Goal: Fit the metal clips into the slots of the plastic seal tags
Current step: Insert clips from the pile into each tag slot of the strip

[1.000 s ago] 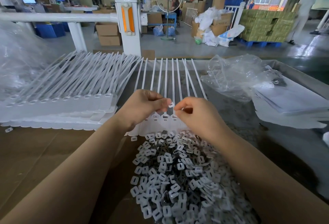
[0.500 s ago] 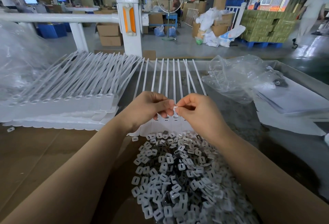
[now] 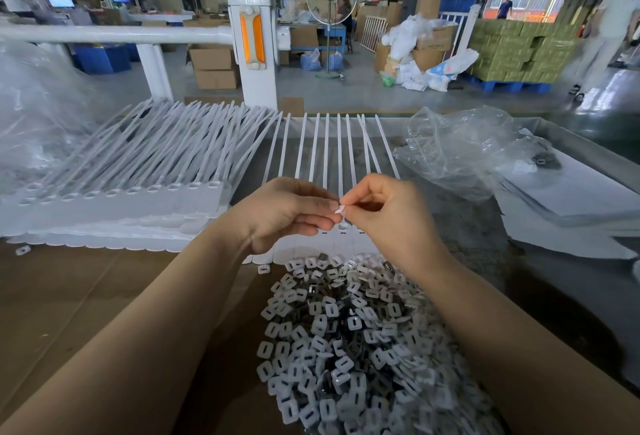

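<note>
A row of white plastic seal tags (image 3: 341, 240) lies flat in front of me, their long straps (image 3: 327, 147) running away toward the table's far edge. Just above the tag heads, my left hand (image 3: 284, 213) and my right hand (image 3: 384, 213) meet, and both pinch one small white clip piece (image 3: 339, 209) between their fingertips. My hands hide part of the tag heads. A heap of small white and dark metal clips (image 3: 349, 341) spreads across the table between my forearms.
A thick stack of more seal tags (image 3: 114, 192) lies to the left. Crumpled clear plastic bags (image 3: 460, 154) and flat white packets (image 3: 568, 192) sit at the right. One loose clip (image 3: 22, 250) lies far left on the brown cardboard (image 3: 69, 313).
Both hands have lifted a little off the tag heads and come together. The small clip piece is now held up between the fingertips of both hands.
</note>
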Available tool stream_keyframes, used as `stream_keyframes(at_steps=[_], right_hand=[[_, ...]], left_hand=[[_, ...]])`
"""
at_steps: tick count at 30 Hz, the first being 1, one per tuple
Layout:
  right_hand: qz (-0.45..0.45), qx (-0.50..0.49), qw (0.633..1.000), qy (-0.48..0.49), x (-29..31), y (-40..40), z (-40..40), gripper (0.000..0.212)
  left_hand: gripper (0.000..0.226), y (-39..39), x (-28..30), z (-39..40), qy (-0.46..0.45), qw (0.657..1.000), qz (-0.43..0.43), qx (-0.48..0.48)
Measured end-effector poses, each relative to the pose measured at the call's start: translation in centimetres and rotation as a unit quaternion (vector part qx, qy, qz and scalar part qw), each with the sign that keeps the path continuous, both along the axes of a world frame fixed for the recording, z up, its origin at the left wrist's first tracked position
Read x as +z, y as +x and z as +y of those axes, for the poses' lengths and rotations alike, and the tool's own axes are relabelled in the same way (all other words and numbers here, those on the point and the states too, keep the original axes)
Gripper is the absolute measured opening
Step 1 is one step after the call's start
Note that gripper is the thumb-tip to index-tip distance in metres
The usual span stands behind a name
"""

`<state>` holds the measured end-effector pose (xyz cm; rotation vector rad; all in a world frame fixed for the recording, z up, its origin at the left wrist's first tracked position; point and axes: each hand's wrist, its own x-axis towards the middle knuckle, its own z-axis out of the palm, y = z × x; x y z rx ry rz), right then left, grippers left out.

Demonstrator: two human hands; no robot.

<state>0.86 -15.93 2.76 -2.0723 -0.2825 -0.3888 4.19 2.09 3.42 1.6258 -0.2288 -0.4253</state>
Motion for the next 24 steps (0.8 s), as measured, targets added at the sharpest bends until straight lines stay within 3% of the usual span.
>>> stream_keyframes(at_steps=[16, 24], right_hand=[[0.051, 0.002, 0.998, -0.032, -0.34, 0.41, -0.04, 0.006], [0.065, -0.019, 0.997, 0.042, -0.57, 0.60, -0.08, 0.006]], left_hand=[[0.024, -0.13, 0.14, -0.65, 0.066, 0.982, -0.162, 0.067], [0.014, -0.22, 0.17, -0.71, 0.046, 0.985, -0.155, 0.053]])
